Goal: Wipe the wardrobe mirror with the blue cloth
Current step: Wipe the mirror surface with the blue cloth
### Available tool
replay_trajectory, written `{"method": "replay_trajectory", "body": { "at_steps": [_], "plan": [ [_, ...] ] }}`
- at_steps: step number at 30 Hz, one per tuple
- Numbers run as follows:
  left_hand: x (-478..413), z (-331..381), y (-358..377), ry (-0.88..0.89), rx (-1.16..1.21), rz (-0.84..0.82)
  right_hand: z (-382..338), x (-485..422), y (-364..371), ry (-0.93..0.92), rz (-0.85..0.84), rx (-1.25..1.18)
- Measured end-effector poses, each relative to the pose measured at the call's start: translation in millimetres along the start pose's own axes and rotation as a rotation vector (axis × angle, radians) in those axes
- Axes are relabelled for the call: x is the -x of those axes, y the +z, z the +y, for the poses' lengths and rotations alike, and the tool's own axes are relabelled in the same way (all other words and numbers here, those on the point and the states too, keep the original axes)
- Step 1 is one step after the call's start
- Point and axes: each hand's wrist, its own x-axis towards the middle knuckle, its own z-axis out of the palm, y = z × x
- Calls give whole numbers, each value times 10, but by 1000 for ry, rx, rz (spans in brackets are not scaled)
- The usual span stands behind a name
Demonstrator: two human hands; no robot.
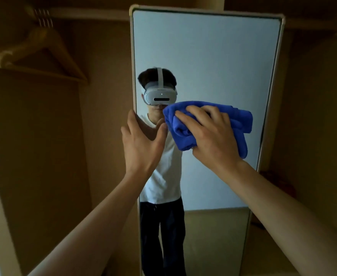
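Observation:
A tall wardrobe mirror (207, 52) in a pale frame stands straight ahead in the head view. A bunched blue cloth (241, 121) lies against the glass at mid height. My right hand (209, 134) presses it to the mirror, fingers spread and curled over the folds. My left hand (141, 142) is at the mirror's left edge, thumb on the glass side and fingers behind the frame. The mirror reflects a person with a headset, a white shirt and dark trousers.
The mirror is inside a dim wooden wardrobe. A wooden hanger (34, 50) hangs from a rail at the upper left. Wooden panels close in on both sides. The light frame (271, 96) runs down the mirror's right side.

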Motion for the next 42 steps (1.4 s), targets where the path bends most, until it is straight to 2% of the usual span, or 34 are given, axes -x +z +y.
{"method": "replay_trajectory", "body": {
  "at_steps": [12,21,26,33,42],
  "plan": [
    [1127,-991,141,-195,-5,-91,-390,1133,352,5,-156,-78],
    [1529,-1355,234,-212,-20,-36,-567,1895,772,10,-126,-78],
    [1843,-1605,294,-219,-46,-34,-672,2448,947,-35,-203,-62],
    [2316,-2147,410,-324,-56,-86,-857,3007,1166,-10,-236,-108],
    [2903,-2746,498,-424,-104,-150,-1176,3883,1421,13,-415,-136]
  ]
}}
